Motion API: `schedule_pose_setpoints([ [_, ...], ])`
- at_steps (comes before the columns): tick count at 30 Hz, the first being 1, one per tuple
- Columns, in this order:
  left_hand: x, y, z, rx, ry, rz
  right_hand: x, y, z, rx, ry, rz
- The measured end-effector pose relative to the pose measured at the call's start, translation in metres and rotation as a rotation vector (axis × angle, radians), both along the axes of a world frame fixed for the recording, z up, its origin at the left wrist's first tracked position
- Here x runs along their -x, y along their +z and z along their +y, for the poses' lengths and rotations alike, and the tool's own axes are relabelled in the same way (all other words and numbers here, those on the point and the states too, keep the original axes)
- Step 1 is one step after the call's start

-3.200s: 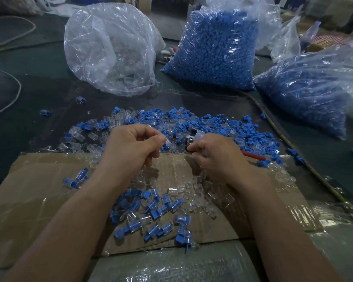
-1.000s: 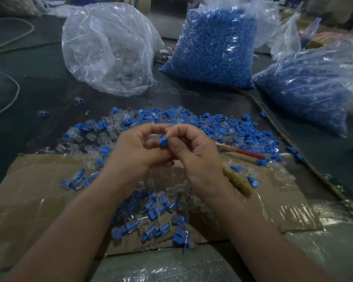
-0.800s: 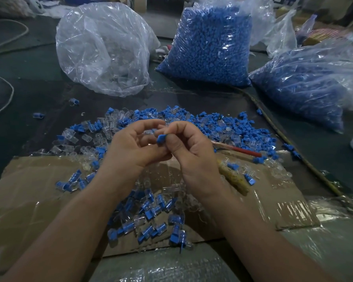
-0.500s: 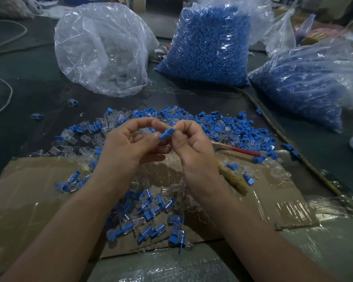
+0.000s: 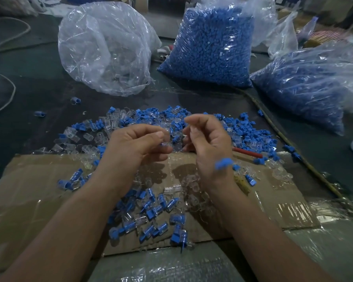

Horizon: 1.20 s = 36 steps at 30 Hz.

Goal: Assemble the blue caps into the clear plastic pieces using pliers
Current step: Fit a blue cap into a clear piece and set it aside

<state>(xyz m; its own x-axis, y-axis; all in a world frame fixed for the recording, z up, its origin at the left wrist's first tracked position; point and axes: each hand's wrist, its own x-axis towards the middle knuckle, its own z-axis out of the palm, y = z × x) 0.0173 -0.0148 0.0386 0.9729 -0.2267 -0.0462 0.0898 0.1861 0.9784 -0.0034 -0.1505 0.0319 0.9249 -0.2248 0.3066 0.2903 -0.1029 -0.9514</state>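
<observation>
Below, flattened brown cardboard (image 5: 39,190) lies on your dark tabletop (image 5: 39,88). Your right hand (image 5: 208,147) curls empty; whether your left hand (image 5: 135,145) holds anything is unclear.

Matt blue caps (image 5: 251,132), glossy clear pcs (image 5: 86,137), crinkly shiny bags (image 5: 102,49), rough matt cardboard (image 5: 29,190).
</observation>
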Motion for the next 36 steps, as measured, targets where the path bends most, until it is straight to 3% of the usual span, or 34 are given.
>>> schedule_pose_setpoints([
  [7,-0.002,-0.002,0.000,-0.037,0.066,0.019,-0.006,-0.005,-0.004,0.080,-0.003,0.252],
  [21,-0.003,-0.001,0.004,-0.048,0.150,0.007,-0.015,-0.005,-0.022,0.124,-0.108,0.275],
  [23,-0.004,-0.001,0.004,-0.053,0.177,0.010,-0.017,-0.008,-0.022,0.266,-0.141,0.241],
  [26,-0.005,-0.001,0.005,-0.047,0.219,0.010,-0.019,-0.012,-0.016,0.671,-0.108,0.186],
  [32,-0.006,0.000,0.006,-0.041,0.236,-0.001,-0.027,-0.019,-0.001,1.315,0.318,0.138],
  [34,-0.006,0.000,0.006,-0.044,0.236,-0.005,-0.028,-0.020,-0.001,1.370,0.323,0.177],
  [36,-0.006,-0.001,0.006,-0.051,0.237,-0.010,-0.027,-0.016,-0.004,1.263,0.211,0.175],
])
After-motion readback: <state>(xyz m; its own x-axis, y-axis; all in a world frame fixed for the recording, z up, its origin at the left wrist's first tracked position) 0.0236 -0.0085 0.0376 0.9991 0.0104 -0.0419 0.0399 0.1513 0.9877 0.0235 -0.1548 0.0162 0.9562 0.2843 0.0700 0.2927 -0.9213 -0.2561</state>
